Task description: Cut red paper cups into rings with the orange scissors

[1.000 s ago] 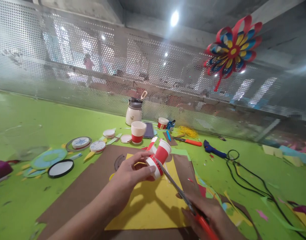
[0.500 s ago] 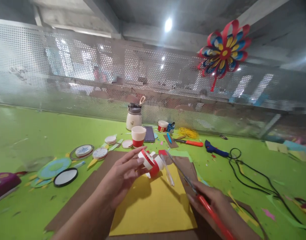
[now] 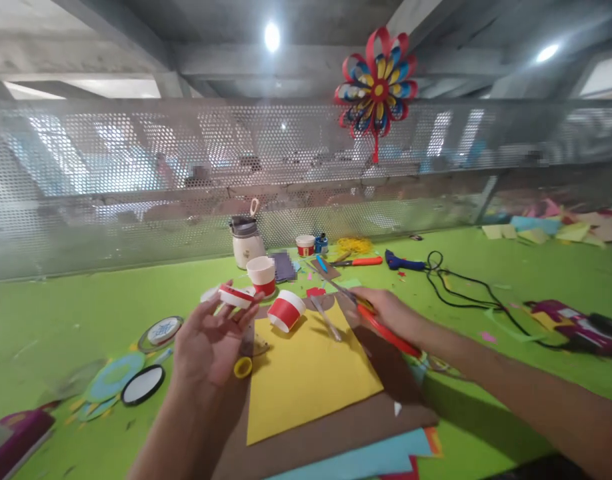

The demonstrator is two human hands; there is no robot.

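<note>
On the upturned fingers of my left hand (image 3: 209, 340) rests a short, round, white-and-red piece cut from a paper cup (image 3: 239, 297), with the thumb near its edge. My right hand (image 3: 386, 308) is closed round the red handles of a pair of scissors (image 3: 389, 331); the long grey blades point away to the upper left. Between the hands, a red-and-white paper cup (image 3: 286, 311) lies tilted on a yellow sheet (image 3: 306, 387). A clear stick-like piece (image 3: 327, 320) lies to its right. Beside my left wrist is a small yellow roll (image 3: 243, 367).
Behind stand another paper cup (image 3: 261, 273), a white jar (image 3: 247, 248) and a phone (image 3: 285, 267). A blue glue gun (image 3: 405, 262) trails a black cord at right. Brown card (image 3: 336, 447) lies under the yellow sheet. A black-rimmed disc (image 3: 143, 385) is at left.
The cup has left my left hand and lies on the yellow sheet; the cut piece stays in that hand, which has turned palm up. The scissors have moved away. The view has swung right.
</note>
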